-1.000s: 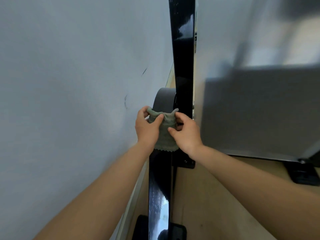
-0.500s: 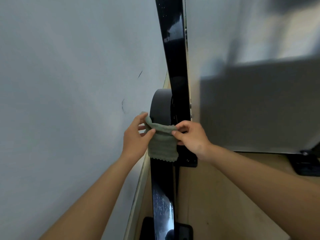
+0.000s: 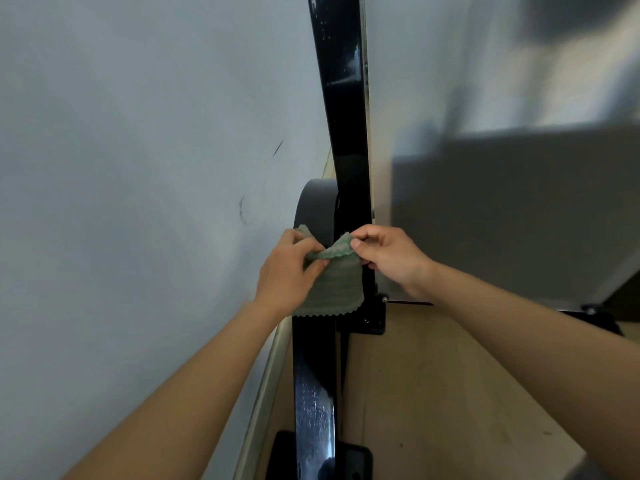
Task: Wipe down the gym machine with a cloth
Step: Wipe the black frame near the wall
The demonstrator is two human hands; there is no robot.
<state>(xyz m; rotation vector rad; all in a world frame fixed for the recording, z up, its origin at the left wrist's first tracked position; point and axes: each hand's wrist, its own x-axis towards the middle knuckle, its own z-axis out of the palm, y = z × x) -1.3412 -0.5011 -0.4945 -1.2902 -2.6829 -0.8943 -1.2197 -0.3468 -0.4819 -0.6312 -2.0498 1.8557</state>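
— What do you have on your far left?

— A pale wall [image 3: 121, 168] with a couple of dark scuff marks [image 3: 241, 206] on it.

— And your left hand?

— My left hand [image 3: 287, 271] is curled in. Its thumb and fingertips pinch the upper left edge of the cloth [image 3: 334, 289], which bunches up between them.

— Where does the cloth lie?

— It is a green ribbed cloth, draped across the black bar [image 3: 346, 98] of the gym machine [image 3: 313, 393]. It sits just below a grey round cover [image 3: 313, 206], and its scalloped lower edge hangs loose over the bar.

— And the right hand?

— My right hand [image 3: 388, 254] nips the cloth's upper right corner between thumb and forefinger and lifts it into a small peak. The other fingers are folded under, close against the bar. I cannot tell whether they touch it.

— What is further right?

— A bolted black bracket [image 3: 372, 317] sits at the foot of the bar. Behind my right forearm there is a grey panel [image 3: 502, 209], and light wooden floor [image 3: 433, 393] lies below it.
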